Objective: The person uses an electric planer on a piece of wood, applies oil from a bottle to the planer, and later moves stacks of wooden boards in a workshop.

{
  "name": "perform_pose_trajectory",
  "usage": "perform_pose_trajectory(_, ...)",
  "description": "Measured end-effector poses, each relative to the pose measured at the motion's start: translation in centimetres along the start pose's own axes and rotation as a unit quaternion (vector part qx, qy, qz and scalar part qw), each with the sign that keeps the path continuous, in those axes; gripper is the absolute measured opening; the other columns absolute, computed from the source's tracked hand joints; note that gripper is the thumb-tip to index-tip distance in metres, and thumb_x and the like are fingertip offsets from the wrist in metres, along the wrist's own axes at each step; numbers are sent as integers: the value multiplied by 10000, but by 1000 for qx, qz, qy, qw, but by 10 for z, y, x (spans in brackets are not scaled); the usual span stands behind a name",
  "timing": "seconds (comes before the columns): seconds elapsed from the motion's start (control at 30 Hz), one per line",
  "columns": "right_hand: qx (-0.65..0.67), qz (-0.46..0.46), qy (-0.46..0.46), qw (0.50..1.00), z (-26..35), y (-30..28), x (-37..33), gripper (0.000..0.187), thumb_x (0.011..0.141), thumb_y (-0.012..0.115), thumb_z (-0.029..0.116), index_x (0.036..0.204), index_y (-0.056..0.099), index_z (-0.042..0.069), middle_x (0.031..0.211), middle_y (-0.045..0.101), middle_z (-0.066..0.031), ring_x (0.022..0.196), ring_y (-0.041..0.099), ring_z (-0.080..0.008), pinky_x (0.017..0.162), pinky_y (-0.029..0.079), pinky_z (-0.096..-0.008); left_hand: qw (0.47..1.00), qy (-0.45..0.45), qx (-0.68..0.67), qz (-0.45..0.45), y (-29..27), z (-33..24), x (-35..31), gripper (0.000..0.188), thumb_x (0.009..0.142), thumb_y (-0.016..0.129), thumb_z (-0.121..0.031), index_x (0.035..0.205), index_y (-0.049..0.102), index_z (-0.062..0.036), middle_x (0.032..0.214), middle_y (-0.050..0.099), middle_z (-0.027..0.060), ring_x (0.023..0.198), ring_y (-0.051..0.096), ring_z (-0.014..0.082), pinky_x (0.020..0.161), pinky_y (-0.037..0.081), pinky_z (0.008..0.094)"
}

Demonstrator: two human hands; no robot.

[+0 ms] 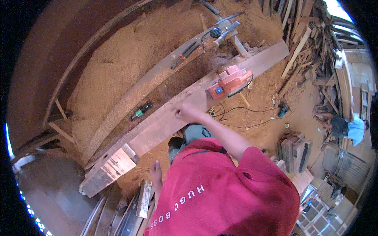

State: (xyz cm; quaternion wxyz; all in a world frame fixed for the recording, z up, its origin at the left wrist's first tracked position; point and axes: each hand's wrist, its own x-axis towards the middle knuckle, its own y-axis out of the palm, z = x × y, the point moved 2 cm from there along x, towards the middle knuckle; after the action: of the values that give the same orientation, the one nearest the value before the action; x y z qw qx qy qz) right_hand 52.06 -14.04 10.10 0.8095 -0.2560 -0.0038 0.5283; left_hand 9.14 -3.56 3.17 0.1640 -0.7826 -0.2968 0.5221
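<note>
1. From afar, I see the right hand (189, 114) half-curled over the plank (152, 132), which runs eight-to-two o'clock; grip unclear.
2. Left hand (156, 172), seven o'clock: loosely open, empty.
3. Planer (231, 82) at two, unheld; the plank bears it.

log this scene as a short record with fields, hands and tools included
right hand: over the long plank, fingers curled; contact unclear
left hand: low, near the person's left side, apart from the plank
power tool: orange-red planer on the plank, past the right hand
other tools: black tools with orange marks on the curved beam
background: another person in light blue, far right
</note>
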Motion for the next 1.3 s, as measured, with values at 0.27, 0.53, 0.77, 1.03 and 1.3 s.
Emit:
perform_pose_trajectory(0.27,-38,-347,-46,936,-47,-216,142,233,856,677,220,1029,705,66,964,711,-169,923,671,-363,867,518,-446,987,28,-141,-65,-9,50,-11,474,1005,517,-442,1190,584,-10,887,643,106,759,587,188,665,479,340)
perform_pose_trajectory(0.53,-385,-383,121,831,-183,-390,280,495,844,683,381,1238,603,90,1214,606,-180,1113,579,-401,952,487,-457,998,-53,26,20,2,5,-66,398,989,546,-352,940,630,34,747,619,164,646,562,227,612,466,421)
perform_pose_trajectory(0.77,-377,-311,211,846,-263,-464,346,531,868,673,362,1303,539,89,1293,578,-182,1209,545,-364,991,456,-473,982,-152,31,-105,-17,-66,-99,327,964,586,-313,875,659,-7,720,625,115,680,597,204,631,491,403)
perform_pose_trajectory(1.03,-562,-237,187,770,-359,-496,386,461,832,646,426,1091,668,46,1087,687,-199,1037,657,-361,858,527,-475,979,-135,-13,-151,-27,-57,-118,431,959,591,-406,1116,684,-16,975,706,184,788,671,291,778,527,431)
perform_pose_trajectory(1.3,-343,-216,336,850,-295,-459,454,547,807,618,448,1069,693,-26,1086,688,-242,1087,650,-367,911,506,-450,938,-248,-203,-132,4,-81,-163,443,952,600,-382,1111,648,29,784,655,83,692,596,176,656,494,313)
